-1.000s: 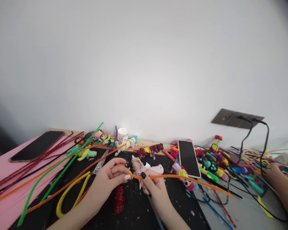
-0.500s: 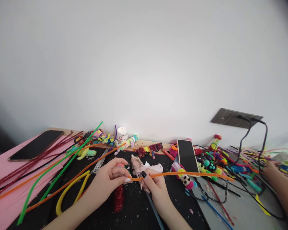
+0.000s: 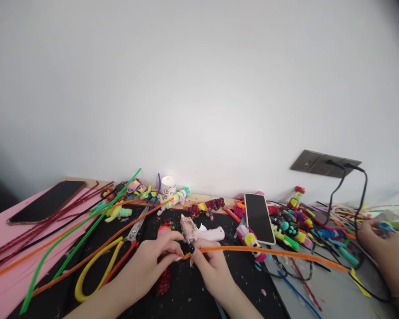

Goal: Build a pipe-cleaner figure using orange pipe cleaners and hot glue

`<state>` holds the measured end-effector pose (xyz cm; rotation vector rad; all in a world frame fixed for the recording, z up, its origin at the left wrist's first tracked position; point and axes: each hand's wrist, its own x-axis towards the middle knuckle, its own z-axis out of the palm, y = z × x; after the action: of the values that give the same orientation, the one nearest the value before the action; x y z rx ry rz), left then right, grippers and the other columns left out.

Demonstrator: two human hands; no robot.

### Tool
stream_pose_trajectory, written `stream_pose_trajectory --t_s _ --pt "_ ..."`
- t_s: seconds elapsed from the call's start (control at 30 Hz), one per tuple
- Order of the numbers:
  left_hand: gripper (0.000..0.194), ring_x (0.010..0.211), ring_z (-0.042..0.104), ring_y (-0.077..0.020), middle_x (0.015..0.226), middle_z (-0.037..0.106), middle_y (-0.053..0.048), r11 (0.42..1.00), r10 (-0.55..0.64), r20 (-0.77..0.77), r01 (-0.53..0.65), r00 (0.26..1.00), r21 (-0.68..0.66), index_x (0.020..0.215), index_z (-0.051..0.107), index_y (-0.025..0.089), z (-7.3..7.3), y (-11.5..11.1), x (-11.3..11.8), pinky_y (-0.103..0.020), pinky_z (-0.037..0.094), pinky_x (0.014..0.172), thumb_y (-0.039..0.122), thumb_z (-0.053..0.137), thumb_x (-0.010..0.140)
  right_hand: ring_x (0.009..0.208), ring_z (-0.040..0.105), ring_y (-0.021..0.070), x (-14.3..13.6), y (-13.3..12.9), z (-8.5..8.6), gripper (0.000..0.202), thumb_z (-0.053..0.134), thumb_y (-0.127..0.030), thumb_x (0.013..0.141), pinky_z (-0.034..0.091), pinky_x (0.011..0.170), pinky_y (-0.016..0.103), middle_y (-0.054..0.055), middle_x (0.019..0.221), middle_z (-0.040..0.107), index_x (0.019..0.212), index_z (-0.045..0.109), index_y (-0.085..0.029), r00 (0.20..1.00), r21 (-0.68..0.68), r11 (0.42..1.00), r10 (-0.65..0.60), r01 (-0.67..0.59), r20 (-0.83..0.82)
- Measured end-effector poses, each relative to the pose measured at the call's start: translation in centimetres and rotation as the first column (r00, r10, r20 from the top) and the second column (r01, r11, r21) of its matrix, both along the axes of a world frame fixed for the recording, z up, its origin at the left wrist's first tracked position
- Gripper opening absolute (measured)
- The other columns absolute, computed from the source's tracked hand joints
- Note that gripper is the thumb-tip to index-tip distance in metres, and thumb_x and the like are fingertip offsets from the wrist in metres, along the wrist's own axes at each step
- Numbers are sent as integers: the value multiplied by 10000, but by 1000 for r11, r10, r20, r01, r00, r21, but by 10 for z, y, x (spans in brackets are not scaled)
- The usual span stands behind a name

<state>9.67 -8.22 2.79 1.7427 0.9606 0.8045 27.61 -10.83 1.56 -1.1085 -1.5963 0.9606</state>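
An orange pipe cleaner point(image 3: 272, 251) stretches far out to the right from between my fingers. My left hand point(image 3: 161, 257) pinches its left end between thumb and fingertips. Close beside it, my right hand point(image 3: 209, 265) grips the same pipe cleaner between thumb and forefinger. Partly behind my left hand lies a red tinsel piece with a pink and orange top point(image 3: 163, 283). Just beyond my fingers rests a pale pink glue gun point(image 3: 212, 234) with a crusted nozzle end. Orange-handled scissors point(image 3: 134, 231) lie left of my left hand.
Long pipe cleaners point(image 3: 83, 230) cross the left side over pink sheets. One phone point(image 3: 48, 201) lies far left, another point(image 3: 259, 218) right of centre. Finished pipe-cleaner figures line the wall, with a white cup point(image 3: 168, 186). Another person's hand point(image 3: 384, 248) is among clutter and black cables point(image 3: 361, 208) at right.
Both my hands have dipped slightly, and the right has shifted a little left. The pipe cleaner's free end now reaches lower and farther right. The other person's hand has turned slightly.
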Motion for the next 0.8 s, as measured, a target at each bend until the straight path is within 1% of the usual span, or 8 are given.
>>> stream_pose_trajectory --t_s 0.07,0.17,0.3,0.37,0.43,0.53,0.7,0.8 --pt "203 802 680 -172 814 737 27 998 -13 -30 15 999 53 1014 619 284 0 -2 0 -213 463 774 206 575 832 525 385 131 -1 0 1 381 490 -343 896 281 532 258 -29 519 411 549 509 -188 999 27 1000 12 -13 39" --pt "209 829 687 -185 841 739 13 999 40 25 -41 999 36 1014 630 276 -4 -3 1 -240 490 808 223 601 814 525 379 124 -1 1 -1 381 487 -367 904 274 526 252 -29 533 412 573 523 -183 1000 26 1000 -10 10 -4" --pt "239 850 697 -208 894 729 -30 978 188 253 -157 949 -138 984 582 223 -13 -1 5 -308 543 817 208 647 754 454 300 91 0 5 -7 398 518 -461 884 215 464 235 -55 501 360 611 541 -173 974 -88 994 -83 66 -210" --pt "286 853 699 -206 973 716 -53 964 219 345 -149 913 -219 1002 550 211 -15 -1 8 -323 555 813 200 664 740 432 280 78 -1 7 -9 422 540 -500 863 195 444 227 -63 479 355 603 537 -168 949 -132 989 -99 62 -299" --pt "338 859 699 -196 1079 689 -71 956 239 398 -143 886 -257 1038 529 211 -16 0 8 -324 556 818 191 676 733 419 270 67 -1 9 -10 441 560 -525 843 180 428 220 -65 467 365 592 535 -164 927 -160 986 -101 46 -361" --pt "368 892 691 -185 1161 657 -73 953 269 407 -179 873 -246 1056 535 213 -18 3 7 -314 545 850 176 686 722 395 257 52 -1 10 -11 442 586 -531 826 161 409 213 -69 450 380 592 546 -158 902 -192 981 -101 21 -419" --pt "297 939 680 -198 1075 702 -70 962 225 324 -157 919 -223 1062 578 201 -18 5 4 -318 536 883 224 643 774 366 233 41 -1 9 -12 420 616 -509 816 151 392 209 -82 415 356 594 557 -159 850 -255 965 -79 -67 -521" --pt "274 945 677 -194 1077 703 -63 969 202 285 -150 937 -195 1056 599 205 -16 3 4 -295 544 861 231 633 786 362 255 40 -2 9 -13 398 631 -487 815 159 392 206 -81 411 367 601 561 -159 818 -274 955 -67 -113 -571"
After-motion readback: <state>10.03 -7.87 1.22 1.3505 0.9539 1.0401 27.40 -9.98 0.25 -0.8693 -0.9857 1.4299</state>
